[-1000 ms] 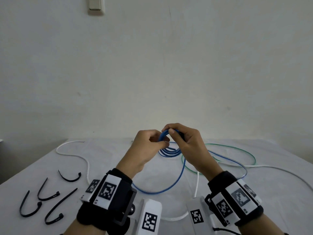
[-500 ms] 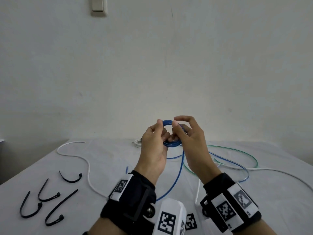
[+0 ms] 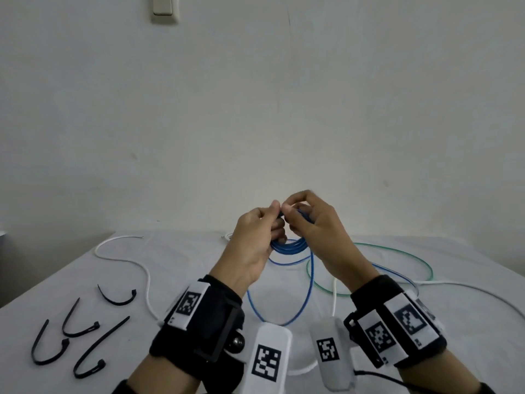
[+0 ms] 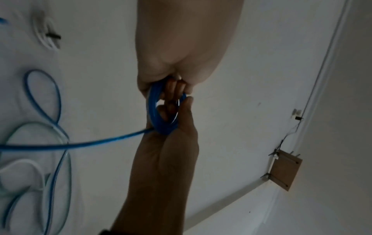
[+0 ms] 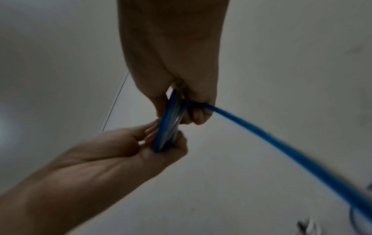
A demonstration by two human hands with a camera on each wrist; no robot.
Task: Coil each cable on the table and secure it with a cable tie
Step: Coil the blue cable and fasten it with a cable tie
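A blue cable is partly wound into a small coil (image 3: 289, 245) that hangs just above the table (image 3: 199, 251). My left hand (image 3: 277, 214) pinches the coil's top from the left and my right hand (image 3: 292, 213) pinches it from the right, fingertips almost touching. In the left wrist view the coil (image 4: 155, 114) sits between the left hand (image 4: 173, 85) and the right hand (image 4: 177, 114). The right wrist view shows the coil (image 5: 167, 124) edge-on, with the right hand (image 5: 181, 108) above and the left hand (image 5: 167, 139) below. The blue cable's loose tail (image 3: 308, 294) droops in a loop onto the table.
Several black cable ties (image 3: 76, 328) lie at the front left. A white cable (image 3: 125, 260) snakes along the left, a green cable (image 3: 397, 251) loops at the right, and another white cable (image 3: 468, 291) runs off right. A small white tied coil (image 3: 227, 237) lies at the back.
The hands rose and held the coil upright between them, then closed together on its top, so the coil now hangs under the fingers. The left wrist swung back to the left.
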